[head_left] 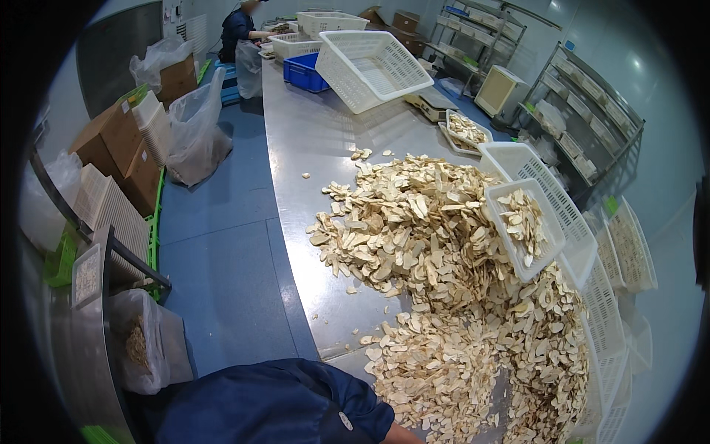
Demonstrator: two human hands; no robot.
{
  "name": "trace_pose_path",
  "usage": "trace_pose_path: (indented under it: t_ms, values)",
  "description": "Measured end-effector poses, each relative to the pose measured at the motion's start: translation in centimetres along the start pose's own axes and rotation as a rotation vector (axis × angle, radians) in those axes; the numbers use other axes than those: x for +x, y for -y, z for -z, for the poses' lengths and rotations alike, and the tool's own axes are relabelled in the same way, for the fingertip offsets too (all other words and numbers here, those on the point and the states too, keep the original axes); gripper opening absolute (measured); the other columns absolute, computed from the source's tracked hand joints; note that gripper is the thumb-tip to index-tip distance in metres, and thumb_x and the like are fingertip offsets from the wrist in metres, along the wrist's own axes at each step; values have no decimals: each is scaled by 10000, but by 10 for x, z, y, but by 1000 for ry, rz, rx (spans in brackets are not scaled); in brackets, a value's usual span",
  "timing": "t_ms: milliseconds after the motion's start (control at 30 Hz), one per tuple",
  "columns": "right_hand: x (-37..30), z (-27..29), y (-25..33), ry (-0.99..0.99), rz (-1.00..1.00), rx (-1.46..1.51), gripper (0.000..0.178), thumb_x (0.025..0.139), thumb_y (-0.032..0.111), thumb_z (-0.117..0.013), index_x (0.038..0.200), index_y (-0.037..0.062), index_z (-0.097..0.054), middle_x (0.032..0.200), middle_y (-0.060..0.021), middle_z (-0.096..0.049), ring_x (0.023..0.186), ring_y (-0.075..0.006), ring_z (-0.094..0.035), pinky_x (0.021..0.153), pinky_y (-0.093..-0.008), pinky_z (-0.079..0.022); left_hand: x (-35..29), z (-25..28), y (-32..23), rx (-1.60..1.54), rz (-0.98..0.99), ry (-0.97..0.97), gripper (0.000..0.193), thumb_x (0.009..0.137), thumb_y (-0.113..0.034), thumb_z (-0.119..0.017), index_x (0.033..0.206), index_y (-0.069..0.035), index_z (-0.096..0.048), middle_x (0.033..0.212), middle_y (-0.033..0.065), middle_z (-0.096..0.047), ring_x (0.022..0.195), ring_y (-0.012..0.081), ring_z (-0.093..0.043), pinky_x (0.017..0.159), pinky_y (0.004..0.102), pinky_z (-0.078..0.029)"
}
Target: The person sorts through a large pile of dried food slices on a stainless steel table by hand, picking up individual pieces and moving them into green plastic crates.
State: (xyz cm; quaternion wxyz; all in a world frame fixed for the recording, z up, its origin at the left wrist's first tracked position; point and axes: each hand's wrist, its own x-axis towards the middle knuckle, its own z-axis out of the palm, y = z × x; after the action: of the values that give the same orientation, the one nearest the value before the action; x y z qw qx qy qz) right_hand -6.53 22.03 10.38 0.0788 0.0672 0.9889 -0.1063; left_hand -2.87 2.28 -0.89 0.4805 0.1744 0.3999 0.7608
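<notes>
Dried pale slices (414,214), flat and cream to tan, lie in a large heap on the steel table (296,140). A looser spread of slices (436,362) covers the near part of the table. My left arm, in a dark blue sleeve (274,399), reaches in from the lower edge toward that spread. Only a bit of wrist (399,435) shows past the cuff; the left hand itself is cut off by the lower edge. My right hand is outside the picture. A small white tray (551,255) holding slices rests tilted on the heap's right side.
White perforated baskets (569,214) line the table's right side. Farther off stand a large white basket (373,70), a blue bin (302,74) and another tray of slices (467,132). Cartons (118,144) and bags (196,133) stand left. Another person (238,33) works at the far end.
</notes>
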Motion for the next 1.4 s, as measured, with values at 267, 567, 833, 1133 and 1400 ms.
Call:
trace_pose_path:
  t_ms: [267,567,833,1133,1400]
  values:
    - [-4,-1,-1,-54,57,42,334,1003,179,-472,1172,-95,-561,1126,-308,-607,1012,-423,-568,935,-464,-432,-4,-5,8,-6,-9,9,176,938,-320,-605,952,-146,-614,750,-24,-604,555,60,-505,417,233,-334]
    - [6,-15,-11,-214,39,134,319,1014,241,-503,1173,-12,-615,1021,-225,-664,885,-353,-627,811,-424,-492,33,-24,4,-5,63,108,179,936,-327,-604,952,-149,-613,752,-27,-606,556,58,-510,414,231,-334]
    - [19,-13,-21,-11,-22,1282,474,977,121,-592,1380,-89,-458,1114,-191,-686,956,-203,-701,783,-262,-569,25,-31,-32,-54,252,74,150,980,-255,-601,1013,-108,-594,833,2,-622,572,50,-529,420,189,-351]
    - [-24,-12,-39,-14,-138,1299,546,970,143,-608,1407,-119,-412,1180,-183,-680,979,-193,-702,785,-249,-556,30,-43,-29,-131,341,137,140,996,-211,-603,999,-74,-576,804,41,-622,545,53,-528,380,165,-326]
    - [-105,-7,-172,-546,-433,1415,341,973,158,-603,1248,-43,-576,1094,-98,-690,883,-107,-641,726,-229,-496,29,-39,-25,-159,290,56,139,1003,-222,-596,974,-86,-586,796,34,-617,577,71,-547,375,175,-348]
